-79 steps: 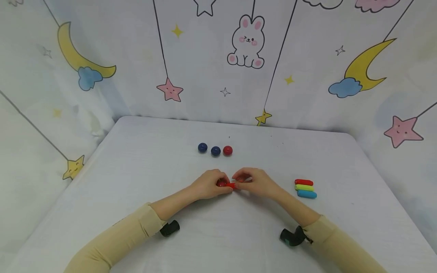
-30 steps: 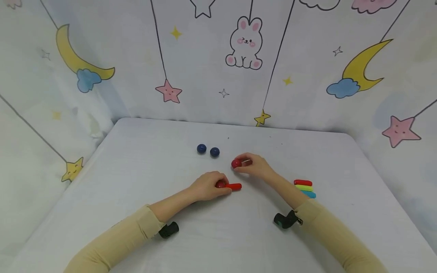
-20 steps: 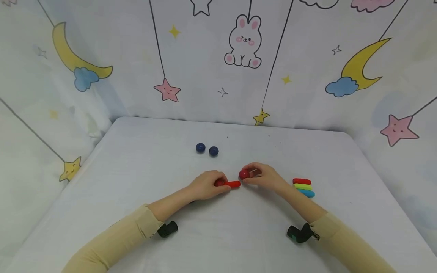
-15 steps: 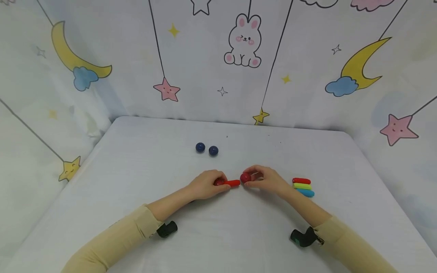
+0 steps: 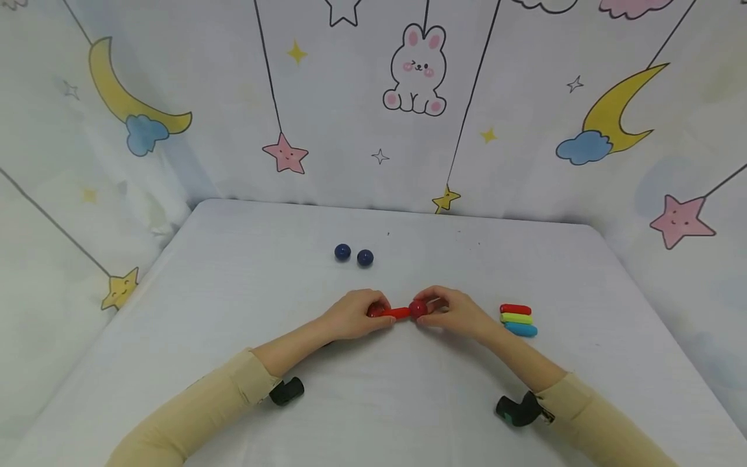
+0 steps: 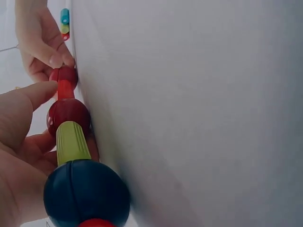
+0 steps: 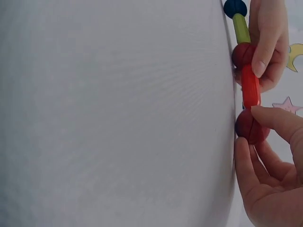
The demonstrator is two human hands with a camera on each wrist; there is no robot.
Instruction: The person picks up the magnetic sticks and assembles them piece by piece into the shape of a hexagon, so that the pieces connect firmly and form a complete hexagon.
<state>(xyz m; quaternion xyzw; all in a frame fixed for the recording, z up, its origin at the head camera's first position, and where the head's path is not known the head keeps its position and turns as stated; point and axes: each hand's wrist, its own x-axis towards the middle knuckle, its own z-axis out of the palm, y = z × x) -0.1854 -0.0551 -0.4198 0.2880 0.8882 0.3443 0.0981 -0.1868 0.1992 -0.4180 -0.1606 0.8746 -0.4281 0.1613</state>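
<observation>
My left hand (image 5: 354, 316) grips a red ball (image 6: 68, 114) where it meets a short red stick (image 5: 399, 313), the thumb lying along the joint. My right hand (image 5: 455, 313) pinches a second red ball (image 5: 417, 309) between thumb and fingers, touching the stick's other end. How deep the stick sits in that ball cannot be seen. Behind the left hand the row runs on, hidden in the head view: a ribbed yellow-green stick (image 6: 72, 143), a dark blue ball (image 6: 87, 194), and part of another red piece (image 6: 96, 222) at the frame's bottom.
Two dark blue balls (image 5: 353, 255) lie farther back on the white table (image 5: 262, 259). To the right of the right hand, a red stick (image 5: 515, 309), a yellow-green stick (image 5: 516, 318) and a blue stick (image 5: 521, 329) lie side by side. A patterned cloth (image 5: 344, 91) hangs behind.
My right hand let go of the red stick, took the red ball from beside the blue ones and brought it nearer, against the stick's free end. The left hand has stayed nearly still.
</observation>
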